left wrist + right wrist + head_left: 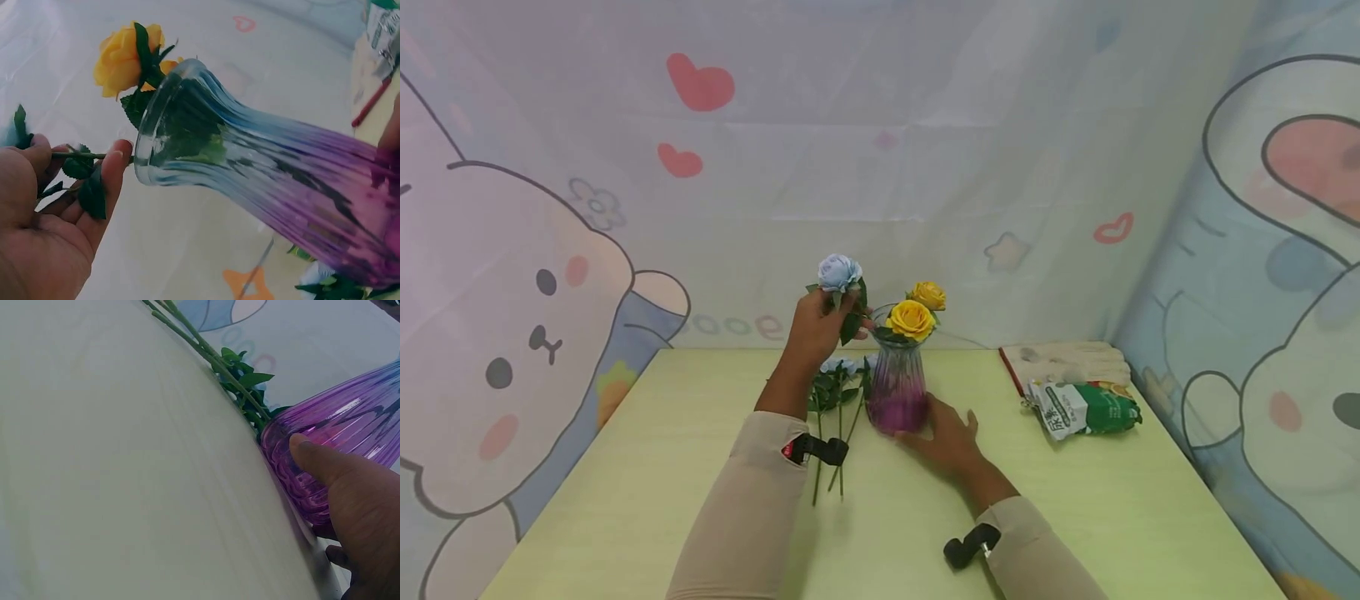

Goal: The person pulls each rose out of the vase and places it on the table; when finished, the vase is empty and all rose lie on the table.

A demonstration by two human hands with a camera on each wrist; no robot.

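Note:
My left hand (pixel 815 327) pinches the stem of a pale blue rose (pixel 839 272) beside the vase mouth. In the left wrist view that green stem (pixel 94 155) runs between thumb and fingers toward the glass rim, its lower end hard to follow. The ribbed glass vase (pixel 897 387) stands upright, clear blue at the neck and purple at the base. Two yellow roses (pixel 912 320) stand in it. Low on the vase, my right hand (pixel 950 440) holds the purple base; its thumb (pixel 312 456) lies along the glass in the right wrist view, the other fingers mostly hidden.
Several more blue roses lie on the table left of the vase, their stems (pixel 841 450) pointing toward me. Over to the right are a green and white packet (pixel 1086 410) and a pale cloth-like item (pixel 1067 363) with a red strip. A printed curtain (pixel 865 167) hangs behind the table.

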